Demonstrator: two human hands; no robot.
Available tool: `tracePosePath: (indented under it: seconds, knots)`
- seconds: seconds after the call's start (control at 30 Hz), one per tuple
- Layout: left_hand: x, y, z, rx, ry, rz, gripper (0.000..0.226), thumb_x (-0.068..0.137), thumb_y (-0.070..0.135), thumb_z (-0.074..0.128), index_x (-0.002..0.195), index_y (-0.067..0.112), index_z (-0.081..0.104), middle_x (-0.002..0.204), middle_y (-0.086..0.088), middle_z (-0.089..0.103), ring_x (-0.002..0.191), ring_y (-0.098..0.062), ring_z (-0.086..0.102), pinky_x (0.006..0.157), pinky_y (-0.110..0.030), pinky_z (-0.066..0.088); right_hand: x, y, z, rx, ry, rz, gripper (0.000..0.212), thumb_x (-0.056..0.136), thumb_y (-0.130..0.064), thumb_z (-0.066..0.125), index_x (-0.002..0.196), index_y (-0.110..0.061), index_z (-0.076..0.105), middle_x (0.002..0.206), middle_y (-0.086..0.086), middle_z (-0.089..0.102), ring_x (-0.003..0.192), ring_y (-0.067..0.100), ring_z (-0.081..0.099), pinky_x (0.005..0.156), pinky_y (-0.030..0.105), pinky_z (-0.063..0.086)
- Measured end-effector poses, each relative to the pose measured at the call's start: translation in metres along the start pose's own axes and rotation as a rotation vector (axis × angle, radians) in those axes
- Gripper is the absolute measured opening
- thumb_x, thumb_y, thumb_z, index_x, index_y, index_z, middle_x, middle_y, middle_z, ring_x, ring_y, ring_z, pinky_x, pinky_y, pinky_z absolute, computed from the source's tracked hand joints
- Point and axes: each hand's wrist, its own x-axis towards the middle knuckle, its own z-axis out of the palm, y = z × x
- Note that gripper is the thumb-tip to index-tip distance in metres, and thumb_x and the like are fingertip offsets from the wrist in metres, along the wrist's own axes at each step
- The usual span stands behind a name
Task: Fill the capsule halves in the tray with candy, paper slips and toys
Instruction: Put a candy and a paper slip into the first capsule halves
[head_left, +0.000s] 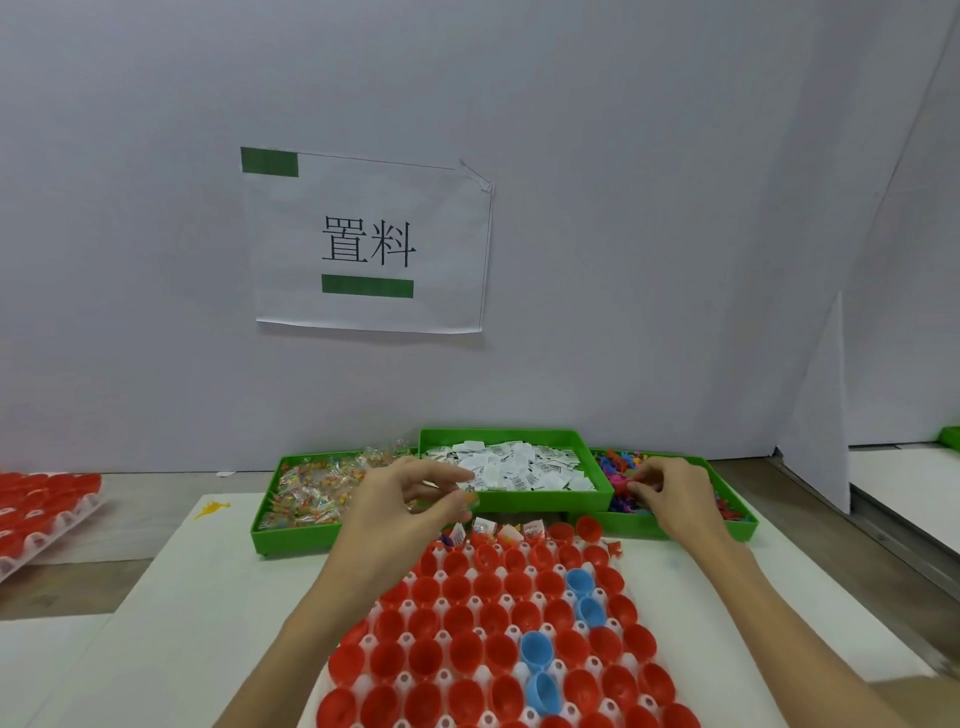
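A white tray (370, 640) in front of me holds several red capsule halves (466, 652) and a few blue ones (536, 649). The far row holds paper slips (510, 532). Three green bins stand behind it: candy packets (311, 493) at left, paper slips (519, 465) in the middle, small coloured toys (618, 467) at right. My left hand (402, 506) hovers over the tray's far left, fingers pinched on a small clear candy packet (470, 498). My right hand (670, 493) rests in the toy bin, fingertips closed on a small red toy (634, 488).
A second tray of red capsule halves (41, 509) lies at the far left. A yellow toy (212, 508) lies on the white table surface. A paper sign (366, 241) hangs on the white wall behind. A white divider panel (821, 415) stands at right.
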Motion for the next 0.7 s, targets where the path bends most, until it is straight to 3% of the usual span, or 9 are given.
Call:
tracePosePath:
  seconds: [0.27,0.43,0.53,0.7]
  knots:
    - [-0.002,0.006,0.005,-0.046,-0.052,-0.008,0.021,0.090,0.007,0.075,0.092,0.027,0.082,0.085,0.008,0.078,0.079,-0.009,0.075,0.071,-0.014,0.056,-0.012,-0.004,-0.013,0.181,0.198,0.031,0.016,0.092,-0.016,0.075,0.102,-0.005,0.081,0.095,0.008,0.078,0.083,0.014,0.065,0.085,0.027,0.046]
    - [-0.003,0.011,0.007,-0.105,-0.049,-0.007,0.018,0.089,0.012,0.078,0.096,0.027,0.082,0.087,0.007,0.078,0.083,-0.009,0.074,0.074,-0.014,0.056,-0.019,-0.025,-0.025,0.346,0.251,0.035,0.018,0.098,-0.021,0.067,0.106,-0.011,0.078,0.078,-0.006,0.073,0.073,0.010,0.068,0.070,0.022,0.048]
    - [-0.003,0.014,0.010,-0.153,-0.047,-0.001,0.019,0.087,0.014,0.080,0.102,0.024,0.079,0.086,0.002,0.079,0.084,-0.012,0.075,0.078,-0.016,0.056,-0.023,-0.048,-0.037,0.479,0.167,-0.010,0.016,0.099,-0.015,0.064,0.108,-0.011,0.077,0.079,-0.003,0.075,0.067,0.009,0.070,0.064,0.017,0.056]
    - [-0.003,0.021,0.009,-0.228,-0.057,0.042,0.017,0.085,0.016,0.082,0.101,0.020,0.078,0.089,0.000,0.079,0.084,-0.014,0.076,0.079,-0.018,0.057,-0.047,-0.105,-0.061,0.676,-0.184,-0.153,0.022,0.097,-0.011,0.067,0.112,-0.022,0.076,0.086,-0.004,0.079,0.080,0.009,0.075,0.076,0.014,0.057]
